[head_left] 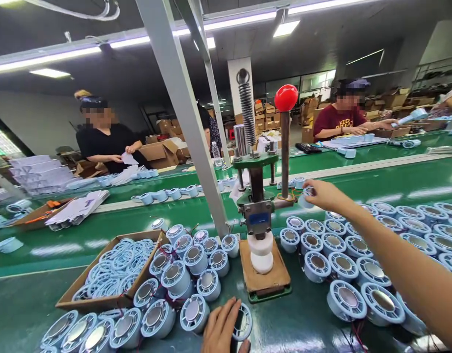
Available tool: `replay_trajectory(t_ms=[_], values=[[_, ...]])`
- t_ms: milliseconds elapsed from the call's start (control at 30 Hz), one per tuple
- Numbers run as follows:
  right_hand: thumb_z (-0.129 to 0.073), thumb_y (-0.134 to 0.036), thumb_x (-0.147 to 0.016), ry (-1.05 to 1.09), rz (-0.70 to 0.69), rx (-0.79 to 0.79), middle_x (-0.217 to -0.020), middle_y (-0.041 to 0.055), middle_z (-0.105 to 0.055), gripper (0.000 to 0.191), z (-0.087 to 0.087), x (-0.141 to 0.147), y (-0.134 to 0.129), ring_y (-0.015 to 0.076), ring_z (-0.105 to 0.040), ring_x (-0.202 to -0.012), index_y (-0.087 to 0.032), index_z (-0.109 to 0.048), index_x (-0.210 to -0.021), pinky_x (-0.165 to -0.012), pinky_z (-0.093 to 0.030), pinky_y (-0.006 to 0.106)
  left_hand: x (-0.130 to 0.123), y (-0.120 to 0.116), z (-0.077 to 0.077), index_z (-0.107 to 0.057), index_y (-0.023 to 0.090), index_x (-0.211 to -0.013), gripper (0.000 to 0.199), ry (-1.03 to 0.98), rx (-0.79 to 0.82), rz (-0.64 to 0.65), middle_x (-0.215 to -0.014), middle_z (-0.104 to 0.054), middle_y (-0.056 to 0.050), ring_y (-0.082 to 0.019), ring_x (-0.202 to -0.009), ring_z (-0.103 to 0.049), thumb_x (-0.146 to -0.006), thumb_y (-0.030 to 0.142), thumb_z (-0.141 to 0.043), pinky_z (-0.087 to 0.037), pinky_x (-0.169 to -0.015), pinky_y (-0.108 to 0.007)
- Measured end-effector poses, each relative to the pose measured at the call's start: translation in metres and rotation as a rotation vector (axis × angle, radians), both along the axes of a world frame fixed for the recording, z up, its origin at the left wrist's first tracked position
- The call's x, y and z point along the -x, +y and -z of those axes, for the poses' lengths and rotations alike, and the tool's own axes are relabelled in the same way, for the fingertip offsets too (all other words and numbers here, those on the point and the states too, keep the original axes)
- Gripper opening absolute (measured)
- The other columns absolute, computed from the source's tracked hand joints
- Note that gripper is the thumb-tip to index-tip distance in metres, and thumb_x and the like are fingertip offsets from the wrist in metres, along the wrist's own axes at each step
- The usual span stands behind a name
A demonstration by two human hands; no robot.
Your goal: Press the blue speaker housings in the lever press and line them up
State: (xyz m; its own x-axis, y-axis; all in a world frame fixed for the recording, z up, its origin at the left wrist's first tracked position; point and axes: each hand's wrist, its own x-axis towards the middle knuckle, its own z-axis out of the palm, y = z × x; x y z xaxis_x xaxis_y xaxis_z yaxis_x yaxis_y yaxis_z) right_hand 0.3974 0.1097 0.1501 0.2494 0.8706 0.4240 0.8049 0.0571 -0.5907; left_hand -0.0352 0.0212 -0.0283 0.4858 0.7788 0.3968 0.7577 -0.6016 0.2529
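At near edge of desk (285, 333), centre, a round blue housing (244, 321) is clasped by left hand (222, 326), probably to steady it. Toward left edge, thin plastic rings (119, 267) are kept from scattering, apparently, by cardboard box (97, 306). Farther back, metal press (258, 215) is fitted with white rounded blocks (262, 262); beside its lever (285, 152), second blue piece (305, 198) is pinched by right hand (323, 196), well apart.

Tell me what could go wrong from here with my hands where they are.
The right hand pinches a pale-blue part that looks close to the press lever; it might bump that and slip. The right forearm reaches across rows of round parts and could knock some if it dips. The left hand touches a single ring-rimmed part beside a crowded cluster; a sideways sweep might topple some.
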Motion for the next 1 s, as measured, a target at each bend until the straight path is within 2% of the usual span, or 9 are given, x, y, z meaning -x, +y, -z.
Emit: replay_trajectory(t_ms=[67, 167, 267, 367, 500, 600, 700, 833, 1000], values=[[-0.067, -0.029, -0.073, -0.021, -0.105, 0.010, -0.087, 0.0042, -0.070, 0.029, 0.002, 0.008, -0.055, 0.0192, -0.068, -0.080, -0.019, -0.074, -0.099, -0.078, -0.054, 0.034, -0.004, -0.001, 0.001, -0.050, 0.028, -0.140, 0.074, 0.046, 0.018, -0.017, -0.141, -0.055, -0.006, -0.032, -0.119, -0.056, -0.068, 0.017, -0.064, -0.053, -0.099, -0.046], [-0.062, -0.018, -0.067, -0.040, -0.380, 0.100, -0.121, 0.0037, -0.066, 0.042, 0.022, 0.060, -0.132, 0.0233, -0.068, -0.102, -0.033, -0.074, -0.105, -0.083, -0.058, 0.034, -0.011, -0.003, 0.000, -0.048, 0.029, -0.141, 0.080, 0.065, 0.017, -0.024, -0.138, -0.058, -0.005, -0.031, -0.117, -0.056, -0.063, 0.009, -0.058, -0.053, -0.096, -0.047], [-0.051, -0.005, -0.061, -0.050, -0.620, 0.303, -0.121, 0.0026, -0.065, 0.052, 0.044, 0.123, -0.164, 0.0200, -0.066, -0.110, -0.032, -0.074, -0.099, -0.093, -0.056, 0.031, -0.017, -0.006, -0.005, -0.049, 0.027, -0.140, 0.071, 0.036, 0.000, -0.027, -0.136, -0.059, -0.006, -0.032, -0.117, -0.056, -0.071, 0.017, -0.062, -0.053, -0.096, -0.048], [-0.043, -0.001, -0.054, -0.002, -0.660, 0.325, -0.121, 0.0027, -0.064, 0.054, 0.063, 0.156, -0.160, 0.0191, -0.061, -0.118, -0.026, -0.072, -0.091, -0.102, -0.050, 0.033, -0.015, -0.007, -0.012, -0.048, 0.029, -0.140, 0.071, 0.066, -0.016, -0.026, -0.138, -0.058, -0.006, -0.034, -0.116, -0.056, -0.072, 0.023, -0.068, -0.054, -0.093, -0.049], [-0.049, -0.007, -0.065, 0.166, -0.496, 0.110, -0.150, 0.0076, -0.041, 0.068, 0.110, 0.162, -0.156, 0.0249, -0.040, -0.140, -0.026, -0.057, -0.130, -0.113, -0.039, 0.044, -0.010, -0.006, -0.017, -0.048, 0.027, -0.140, 0.060, -0.019, -0.015, 0.052, -0.132, -0.063, -0.006, -0.029, -0.112, -0.062, -0.082, 0.033, -0.066, -0.058, -0.089, -0.038], [-0.061, -0.019, -0.069, 0.251, -0.293, -0.055, -0.142, 0.0151, -0.049, 0.072, 0.159, 0.175, -0.158, 0.0289, -0.050, -0.132, -0.018, -0.046, -0.140, -0.107, -0.045, 0.042, -0.022, -0.011, -0.022, -0.042, 0.025, -0.142, 0.058, -0.246, 0.037, 0.057, -0.132, -0.063, -0.006, -0.025, -0.115, -0.063, -0.089, 0.041, -0.057, -0.056, -0.094, -0.033], [-0.060, -0.018, -0.069, 0.293, -0.297, -0.129, -0.129, 0.0116, -0.061, 0.066, 0.192, 0.204, -0.154, 0.0244, -0.062, -0.117, -0.017, -0.050, -0.135, -0.100, -0.052, 0.032, -0.045, -0.021, -0.032, -0.038, 0.026, -0.145, 0.064, -0.316, 0.073, 0.131, -0.131, -0.063, -0.006, -0.025, -0.114, -0.063, -0.085, 0.036, -0.057, -0.056, -0.095, -0.035], [-0.058, -0.023, -0.076, 0.377, -0.200, -0.252, -0.130, 0.0077, -0.063, 0.060, 0.202, 0.237, -0.146, 0.0225, -0.064, -0.115, -0.020, -0.051, -0.135, -0.097, -0.053, 0.026, -0.063, -0.026, -0.045, -0.040, 0.024, -0.145, 0.078, -0.213, 0.087, 0.145, -0.132, -0.061, -0.008, -0.028, -0.116, -0.059, -0.069, 0.014, -0.057, -0.054, -0.097, -0.041], [-0.053, -0.022, -0.078, 0.471, -0.114, -0.251, -0.123, 0.0024, -0.066, 0.061, 0.201, 0.248, -0.146, 0.0195, -0.067, -0.109, -0.025, -0.048, -0.139, -0.093, -0.054, 0.023, -0.061, -0.022, -0.044, -0.043, 0.020, -0.141, 0.073, -0.258, 0.114, 0.102, -0.130, -0.062, -0.010, -0.028, -0.116, -0.060, -0.070, 0.015, -0.056, -0.052, -0.100, -0.041]])
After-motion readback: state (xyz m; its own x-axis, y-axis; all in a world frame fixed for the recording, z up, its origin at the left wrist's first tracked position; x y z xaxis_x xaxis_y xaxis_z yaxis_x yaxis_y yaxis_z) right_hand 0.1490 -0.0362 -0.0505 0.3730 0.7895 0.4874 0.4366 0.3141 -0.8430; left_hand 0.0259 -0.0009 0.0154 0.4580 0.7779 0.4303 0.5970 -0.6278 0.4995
